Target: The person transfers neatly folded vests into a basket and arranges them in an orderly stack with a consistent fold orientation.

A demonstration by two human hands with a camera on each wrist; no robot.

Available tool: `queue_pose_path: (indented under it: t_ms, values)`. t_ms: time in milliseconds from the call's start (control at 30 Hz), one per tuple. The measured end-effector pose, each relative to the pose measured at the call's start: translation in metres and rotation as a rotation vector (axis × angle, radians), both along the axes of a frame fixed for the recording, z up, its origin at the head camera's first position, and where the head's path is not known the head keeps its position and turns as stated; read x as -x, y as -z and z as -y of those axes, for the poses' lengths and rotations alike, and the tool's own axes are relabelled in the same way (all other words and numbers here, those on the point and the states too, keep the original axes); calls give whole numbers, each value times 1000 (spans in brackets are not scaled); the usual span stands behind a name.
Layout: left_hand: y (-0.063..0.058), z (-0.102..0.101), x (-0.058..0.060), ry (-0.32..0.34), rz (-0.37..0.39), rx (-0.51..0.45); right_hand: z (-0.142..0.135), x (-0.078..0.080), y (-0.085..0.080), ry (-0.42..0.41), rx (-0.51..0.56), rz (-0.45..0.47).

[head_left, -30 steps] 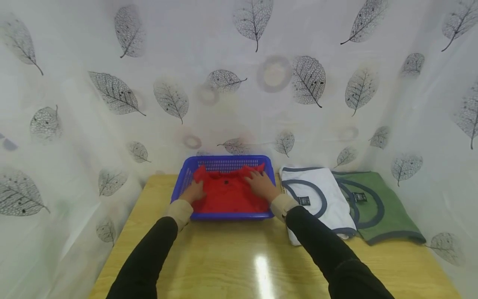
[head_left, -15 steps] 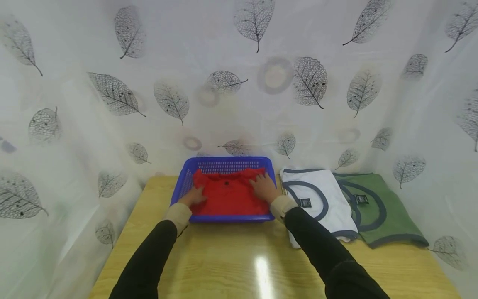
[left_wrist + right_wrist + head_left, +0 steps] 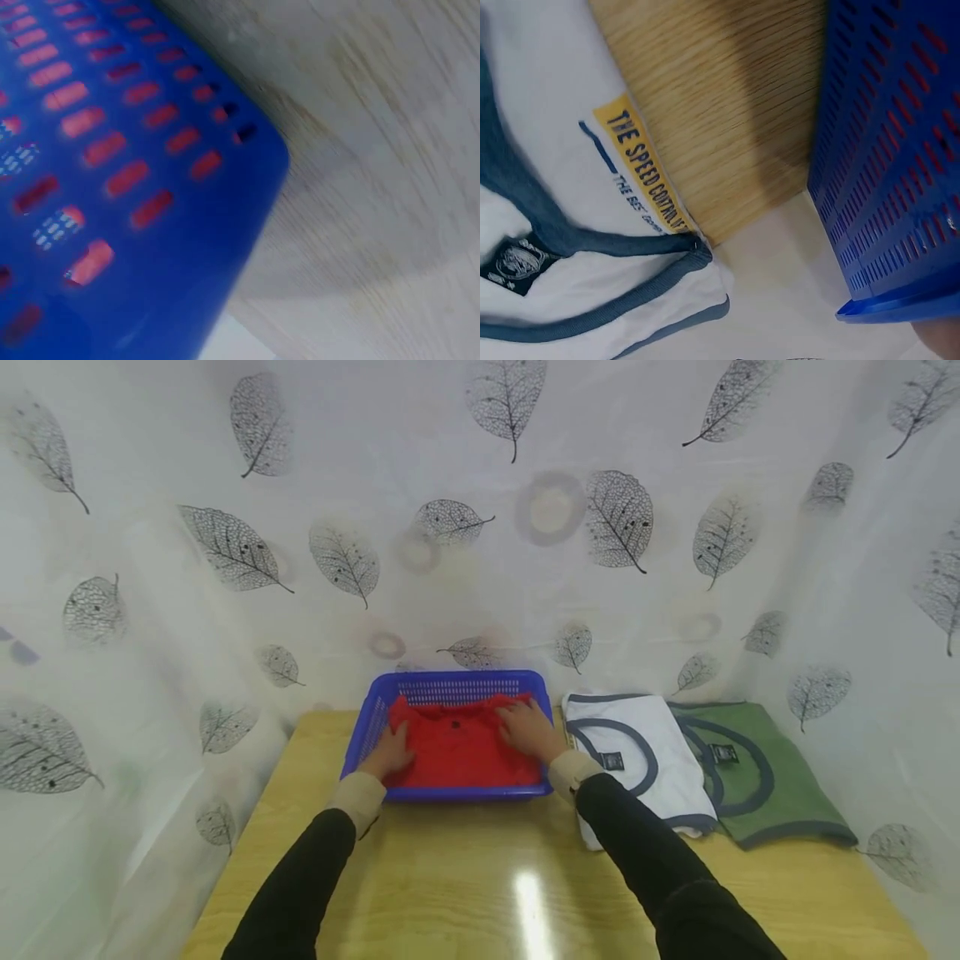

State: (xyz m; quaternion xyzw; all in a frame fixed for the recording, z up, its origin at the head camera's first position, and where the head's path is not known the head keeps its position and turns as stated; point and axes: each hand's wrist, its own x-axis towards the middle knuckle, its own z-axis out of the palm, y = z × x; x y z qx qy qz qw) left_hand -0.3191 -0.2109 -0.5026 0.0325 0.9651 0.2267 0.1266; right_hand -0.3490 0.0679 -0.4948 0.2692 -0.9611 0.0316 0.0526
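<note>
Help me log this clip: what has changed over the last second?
Very little. The top corners of the red shirt, which stood up in peaks a second ago, now sit slightly lower in the blue plastic basket. The left hand and right hand still touch the red shirt. The basket, white shirt and green shirt stayed put.

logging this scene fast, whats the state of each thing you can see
Blue basket: upright on the table, loaded
Red garment: inside the basket, rumpled along its far edge
White garment: laid flat, partly over the green garment
Green garment: laid flat, partly covered
Left hand: touching the red garment
Right hand: touching the red garment
</note>
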Motion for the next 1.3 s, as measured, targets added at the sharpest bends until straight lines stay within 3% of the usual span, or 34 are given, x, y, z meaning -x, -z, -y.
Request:
queue_pose_path:
  t_ms: [167,267,367,500,667,767,933,1100,1300]
  values:
    - [-6,-11,-14,-36,-140,-19,-10,-10,-5,-22,194,-22]
    - [-15,-29,-30,-9,-309,-51,-21,-21,-6,-37,331,-59]
    - [-25,-56,-49,44,-512,-84,-38,-37,-8,-3,452,-88]
    - [-30,-98,-74,125,-740,-143,-67,-58,-13,100,570,-91]
    - [-34,-149,-111,290,-906,-232,-106,-82,-18,221,655,-133]
    - [-33,-174,-132,385,-908,-272,-129,-93,-12,287,639,-133]
    - [-12,-211,-153,475,-735,-214,-163,-111,5,383,604,-69]
    - [18,-242,-153,519,-600,-23,-190,-124,26,387,512,-78]
    - [37,-267,-146,539,-541,141,-211,-141,40,245,358,-88]
